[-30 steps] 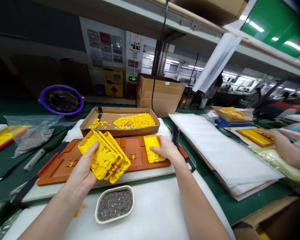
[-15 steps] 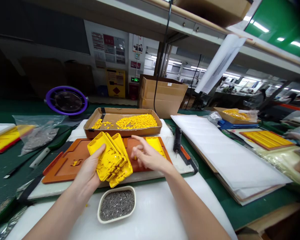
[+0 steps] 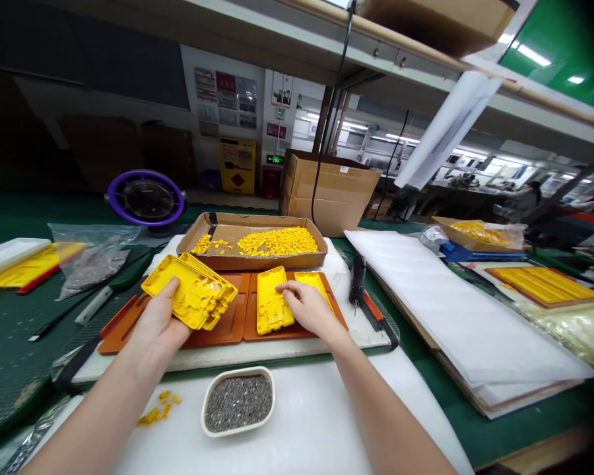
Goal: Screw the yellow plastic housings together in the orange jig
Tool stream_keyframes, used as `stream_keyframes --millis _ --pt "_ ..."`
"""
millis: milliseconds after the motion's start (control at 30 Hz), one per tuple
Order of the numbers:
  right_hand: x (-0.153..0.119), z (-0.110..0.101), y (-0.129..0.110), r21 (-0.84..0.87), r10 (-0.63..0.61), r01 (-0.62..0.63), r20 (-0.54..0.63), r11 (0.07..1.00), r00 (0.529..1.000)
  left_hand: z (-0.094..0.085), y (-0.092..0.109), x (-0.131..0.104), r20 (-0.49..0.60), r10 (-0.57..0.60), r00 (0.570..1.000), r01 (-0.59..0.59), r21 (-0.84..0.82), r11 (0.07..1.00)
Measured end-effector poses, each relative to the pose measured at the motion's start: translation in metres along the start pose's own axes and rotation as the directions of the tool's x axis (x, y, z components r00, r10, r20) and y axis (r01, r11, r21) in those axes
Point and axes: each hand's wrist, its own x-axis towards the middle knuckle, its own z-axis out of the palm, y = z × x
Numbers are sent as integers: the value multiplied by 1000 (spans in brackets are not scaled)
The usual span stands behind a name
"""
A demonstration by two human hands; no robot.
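Observation:
My left hand (image 3: 161, 316) grips a stack of yellow plastic trays (image 3: 193, 293) above the left part of the orange-brown fixture board (image 3: 232, 323). The fingers of my right hand (image 3: 301, 300) are closed on the right edge of a single yellow tray (image 3: 270, 307) over the board's right part. Another yellow tray (image 3: 314, 282) sits in the board just behind that hand. Small yellow pieces (image 3: 153, 415) lie on the white surface near my left forearm. In front of the board stands a cream dish (image 3: 205, 422) of small metal parts.
Behind the board is a cardboard tray (image 3: 250, 262) of small yellow pieces. A black screwdriver (image 3: 358, 280) lies at its right, near white sheets (image 3: 455, 310). A purple fan (image 3: 146, 198) stands at back left, a large carton (image 3: 329, 191) behind.
The stack in my left hand has moved left. A single yellow tray now shows at my right hand over the board. More small yellow pieces show on the white surface.

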Motion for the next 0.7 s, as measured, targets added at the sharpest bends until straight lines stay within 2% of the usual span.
stream_keyframes --millis 67,133,233,333,400,467,500,567,600,700 --pt "-2 -2 0 -232 19 -17 6 973 1000 -1 -2 3 7 -1 1000 1 -5 1000" --pt "-5 -2 -2 -392 21 -15 10 920 1000 -3 -5 5 19 -9 1000 9 -5 1000" --pt "-6 0 -5 -489 6 3 16 872 1000 -5 -7 8 35 -20 999 20 -2 1000" --pt "-6 1 -7 -491 -25 25 7 871 1000 -6 -6 10 46 -25 999 24 5 1000" --pt "-6 2 -9 -392 -89 76 -14 917 996 -6 -6 10 61 -29 998 28 10 1000" --pt "-8 3 -15 -133 -189 189 9 973 982 -5 -7 9 93 -45 995 44 18 999" --pt "-10 3 -19 42 -245 243 46 969 969 -4 -8 7 116 -64 991 62 25 998" --pt "-14 5 -28 346 -341 278 136 896 930 -3 -9 3 170 -122 978 116 47 992" --pt "-16 7 -32 439 -368 264 170 859 914 -2 -9 1 203 -160 966 151 57 987" --pt "-19 11 -39 540 -361 204 203 816 910 -5 -3 3 295 -185 937 184 32 982"
